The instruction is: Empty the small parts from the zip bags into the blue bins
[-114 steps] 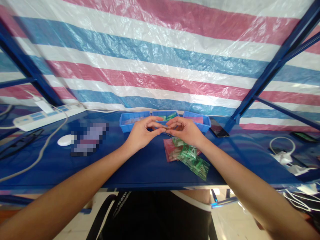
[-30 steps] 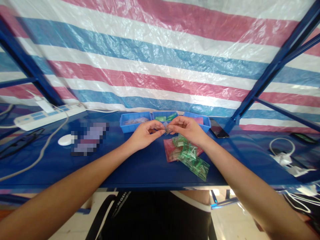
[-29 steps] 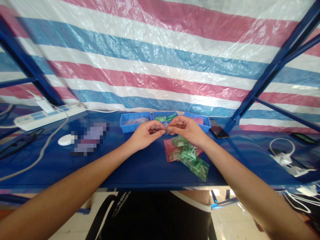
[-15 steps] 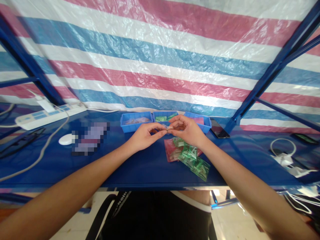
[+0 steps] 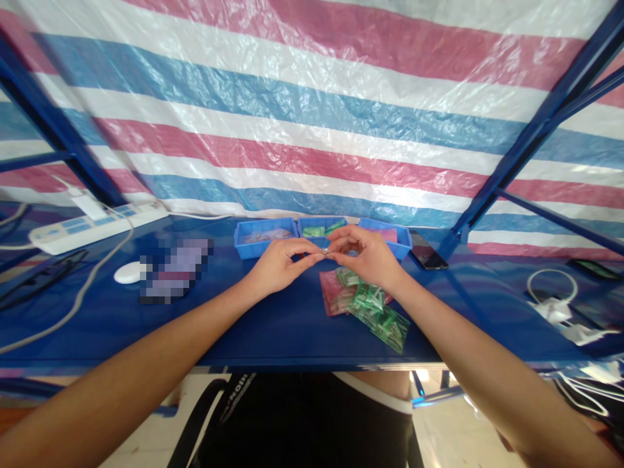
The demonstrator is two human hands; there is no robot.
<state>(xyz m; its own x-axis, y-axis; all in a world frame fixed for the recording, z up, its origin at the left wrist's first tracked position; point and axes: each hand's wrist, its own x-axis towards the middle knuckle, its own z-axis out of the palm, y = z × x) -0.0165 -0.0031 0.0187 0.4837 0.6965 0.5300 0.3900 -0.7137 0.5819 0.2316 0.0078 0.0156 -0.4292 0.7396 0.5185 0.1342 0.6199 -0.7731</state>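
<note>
My left hand (image 5: 279, 266) and my right hand (image 5: 368, 255) meet above the blue table (image 5: 273, 318), fingertips pinched together on a small clear packet (image 5: 325, 251) held between them. Just below my right hand lies a loose pile of green and red packets (image 5: 370, 302). Behind the hands stand three small blue trays: the left tray (image 5: 263, 236) holds pale packets, the middle tray (image 5: 319, 227) green ones, the right tray (image 5: 394, 235) pink ones.
A white power strip (image 5: 92, 224) with cables lies at the back left, a white mouse (image 5: 127, 272) beside a blurred item. A dark phone (image 5: 425, 250) sits right of the trays. White cables (image 5: 556, 302) lie far right. Blue frame posts (image 5: 531, 130) flank a striped tarpaulin.
Both hands stayed over the pile. The fingers worked the small packet between them, with my right hand's fingers now lifted slightly and the pinch tighter.
</note>
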